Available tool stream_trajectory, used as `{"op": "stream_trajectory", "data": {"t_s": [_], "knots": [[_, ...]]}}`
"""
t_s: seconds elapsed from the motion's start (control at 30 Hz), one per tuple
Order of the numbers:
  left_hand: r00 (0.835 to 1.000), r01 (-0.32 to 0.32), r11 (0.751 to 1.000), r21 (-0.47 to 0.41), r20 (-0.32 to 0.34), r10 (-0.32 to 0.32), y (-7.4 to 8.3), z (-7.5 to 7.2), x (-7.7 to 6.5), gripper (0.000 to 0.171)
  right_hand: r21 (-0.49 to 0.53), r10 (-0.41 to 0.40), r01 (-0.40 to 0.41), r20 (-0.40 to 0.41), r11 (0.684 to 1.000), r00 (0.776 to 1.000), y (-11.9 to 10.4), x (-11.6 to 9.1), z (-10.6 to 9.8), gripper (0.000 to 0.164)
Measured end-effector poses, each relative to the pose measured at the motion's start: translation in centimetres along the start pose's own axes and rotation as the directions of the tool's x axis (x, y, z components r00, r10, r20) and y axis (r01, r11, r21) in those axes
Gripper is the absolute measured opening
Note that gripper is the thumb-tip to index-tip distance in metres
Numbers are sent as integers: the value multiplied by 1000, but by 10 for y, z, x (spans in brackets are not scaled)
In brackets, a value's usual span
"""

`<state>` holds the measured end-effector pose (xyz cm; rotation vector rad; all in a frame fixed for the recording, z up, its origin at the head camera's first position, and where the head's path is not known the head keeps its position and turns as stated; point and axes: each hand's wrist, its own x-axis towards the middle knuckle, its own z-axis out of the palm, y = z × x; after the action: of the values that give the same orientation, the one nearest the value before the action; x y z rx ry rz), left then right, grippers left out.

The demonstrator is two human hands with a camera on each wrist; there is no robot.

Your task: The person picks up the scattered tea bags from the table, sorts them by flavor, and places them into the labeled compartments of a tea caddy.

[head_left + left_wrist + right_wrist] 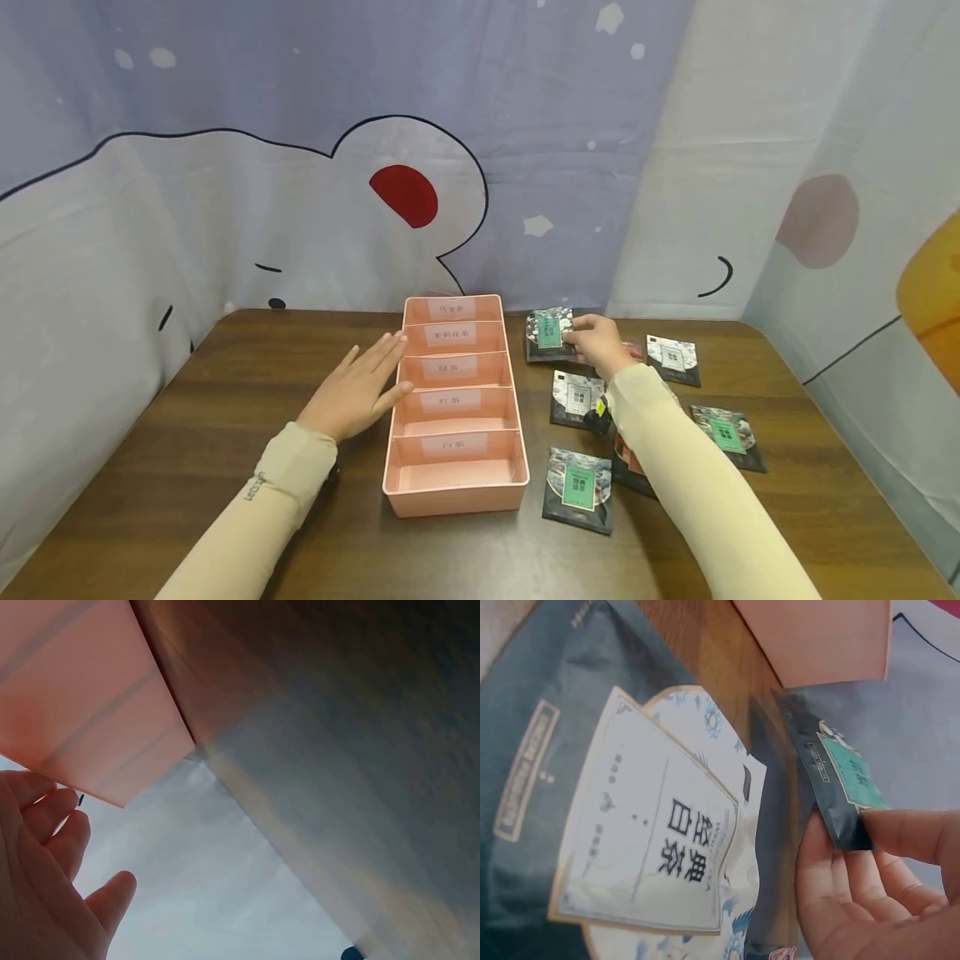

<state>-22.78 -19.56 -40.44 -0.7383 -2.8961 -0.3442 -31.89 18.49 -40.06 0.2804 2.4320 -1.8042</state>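
Observation:
My right hand (602, 344) pinches a dark tea sachet (550, 331) with a green label at the back of the table, thumb on its face in the right wrist view. The sachet is tilted up there. My left hand (358, 386) has its fingers stretched out along the left wall of a pink box (457, 502). That box has several compartments in a row, each with a white paper label. In the right wrist view a white-label sachet (652, 832) looms close. In the head view another white-label sachet (577, 398) lies just in front of my right hand.
A green-label sachet (577, 490) lies right of the box's near end. A red-label sachet (628, 463) is partly hidden under my right forearm. Farther right lie a white-label sachet (672, 360) and a green-label sachet (727, 437). A patterned curtain (555, 167) hangs behind the table.

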Motion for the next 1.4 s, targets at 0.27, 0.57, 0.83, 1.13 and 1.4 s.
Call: {"op": "stream_trajectory", "data": {"t_s": [0.27,0.57,0.83,1.13,1.4], "knots": [[1000,1,1000,-5,3,-1,0,0,0,73,106,-19,19,-1,994,1000,1,-7,-3,36],[1000,8,1000,-9,7,-8,0,1,0,73,171,-110,111,-15,979,994,-5,-12,-5,25],[1000,20,1000,-13,15,-20,1,0,0,73,223,-201,215,-84,951,976,-18,-20,-2,23],[1000,19,1000,-18,17,-19,1,1,0,74,298,-312,326,-94,897,945,-36,-33,12,13],[1000,17,1000,-11,19,-17,1,0,1,74,277,-373,365,-25,889,928,-47,-41,32,19]]}}
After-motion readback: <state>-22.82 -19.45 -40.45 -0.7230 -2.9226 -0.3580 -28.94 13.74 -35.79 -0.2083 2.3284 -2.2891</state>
